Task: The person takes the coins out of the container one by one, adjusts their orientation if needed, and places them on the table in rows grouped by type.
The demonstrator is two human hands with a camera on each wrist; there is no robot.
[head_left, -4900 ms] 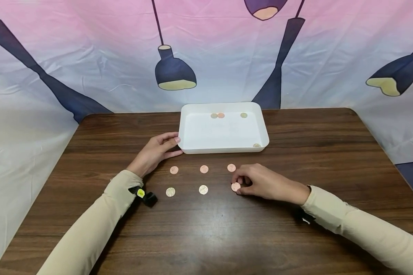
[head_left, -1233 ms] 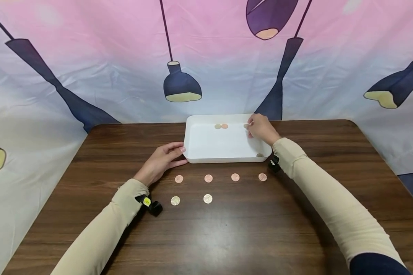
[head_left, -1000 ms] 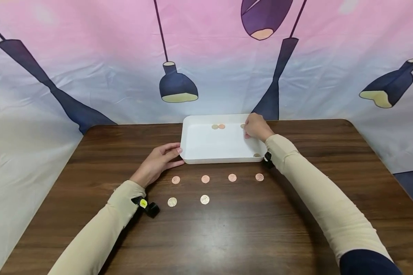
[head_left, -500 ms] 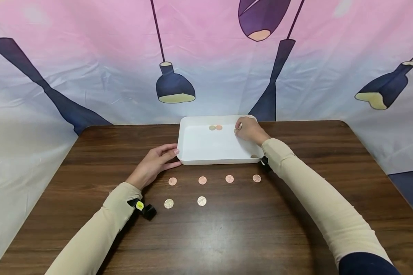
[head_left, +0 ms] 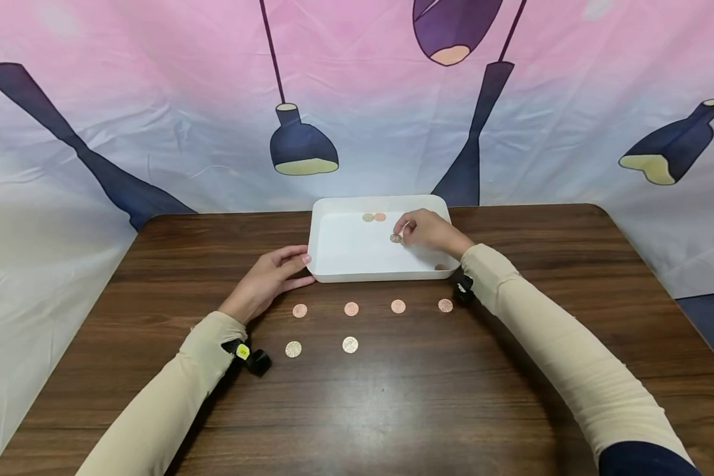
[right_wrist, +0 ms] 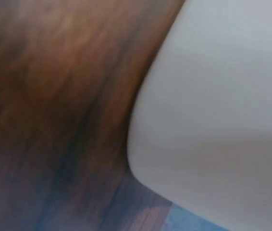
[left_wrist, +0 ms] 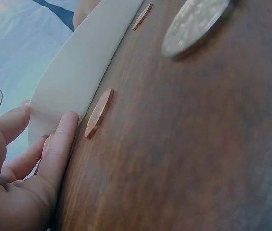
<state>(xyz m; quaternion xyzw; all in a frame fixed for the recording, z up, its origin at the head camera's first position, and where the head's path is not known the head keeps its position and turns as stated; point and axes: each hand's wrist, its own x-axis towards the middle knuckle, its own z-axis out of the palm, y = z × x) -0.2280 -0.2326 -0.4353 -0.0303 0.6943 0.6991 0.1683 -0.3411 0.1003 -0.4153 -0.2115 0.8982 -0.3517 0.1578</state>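
Right hand: 4.9 s ago down on the table; now inside the white tray, wrist across the tray's right side. Fingertips pinch a brass-coloured coin. That coin, about a second ago by the back wall, is now near the tray's middle, further left and closer to the person; half a second ago it is only partway there. Row of copper coins: four now, three at first sighting, the addition at the right end. Spot right of the two pale coins, where the right hand then pinches a copper piece, is now bare. Navy fabric on the right arm now shows.
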